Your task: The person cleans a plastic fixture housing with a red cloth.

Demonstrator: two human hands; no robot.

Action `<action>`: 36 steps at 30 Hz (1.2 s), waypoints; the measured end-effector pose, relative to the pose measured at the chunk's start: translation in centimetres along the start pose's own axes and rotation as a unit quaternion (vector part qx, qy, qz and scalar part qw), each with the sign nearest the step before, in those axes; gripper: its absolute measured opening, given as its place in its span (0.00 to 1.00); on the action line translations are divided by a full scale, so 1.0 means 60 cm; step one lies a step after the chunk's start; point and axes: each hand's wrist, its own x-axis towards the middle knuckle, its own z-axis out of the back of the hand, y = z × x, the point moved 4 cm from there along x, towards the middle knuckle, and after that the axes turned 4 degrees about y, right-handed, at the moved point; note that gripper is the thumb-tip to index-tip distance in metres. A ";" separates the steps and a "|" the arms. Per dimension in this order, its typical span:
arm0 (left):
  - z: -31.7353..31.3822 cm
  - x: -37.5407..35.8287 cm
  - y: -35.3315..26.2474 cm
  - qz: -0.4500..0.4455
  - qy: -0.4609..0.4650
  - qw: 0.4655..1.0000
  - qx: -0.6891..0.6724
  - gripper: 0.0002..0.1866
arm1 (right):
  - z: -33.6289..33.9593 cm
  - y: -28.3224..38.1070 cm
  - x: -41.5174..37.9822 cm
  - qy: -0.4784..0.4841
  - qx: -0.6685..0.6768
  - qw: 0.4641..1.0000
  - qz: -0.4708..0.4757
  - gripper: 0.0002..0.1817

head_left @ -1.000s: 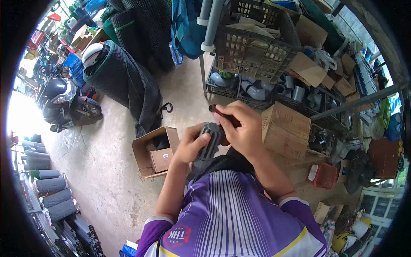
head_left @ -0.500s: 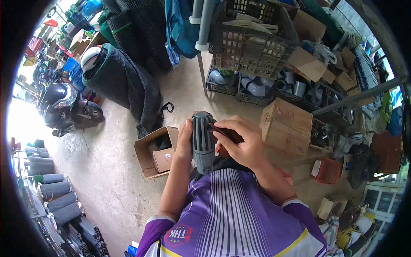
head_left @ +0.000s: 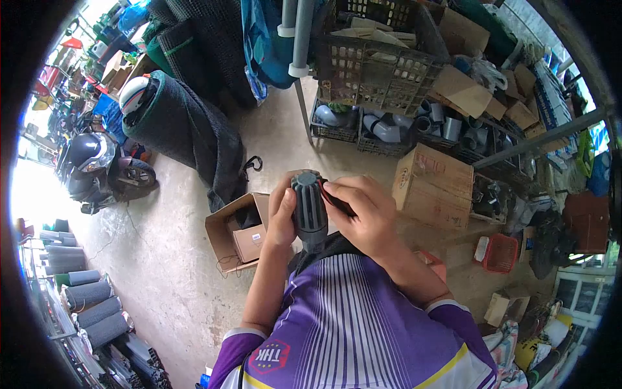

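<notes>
My left hand (head_left: 281, 212) is wrapped round the left side of a grey plastic foot valve with a slotted strainer (head_left: 310, 206), held upright in front of my chest. Its ribbed round top faces up towards me. My right hand (head_left: 366, 214) pinches a small dark tool with a red edge (head_left: 337, 201), and the tip lies against the right side of the strainer near its top. Fingers cover most of that tool, so its exact kind does not show.
An open cardboard box (head_left: 220, 227) sits on the floor at left, and a closed carton (head_left: 434, 188) at right. Black crates (head_left: 382, 71) of pipe fittings fill the rack ahead. Rolled dark netting (head_left: 181, 123) stands at left; a red basket (head_left: 501, 253) lies at right.
The foot valve has tipped so its top faces me more, with its slots foreshortened. My right hand has shifted slightly along its side, still with the tool. My left hand keeps its hold.
</notes>
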 end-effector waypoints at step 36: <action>0.029 0.009 0.023 0.051 -0.079 0.995 0.009 0.32 | -0.028 -0.020 0.043 0.049 0.051 0.996 -0.048 0.12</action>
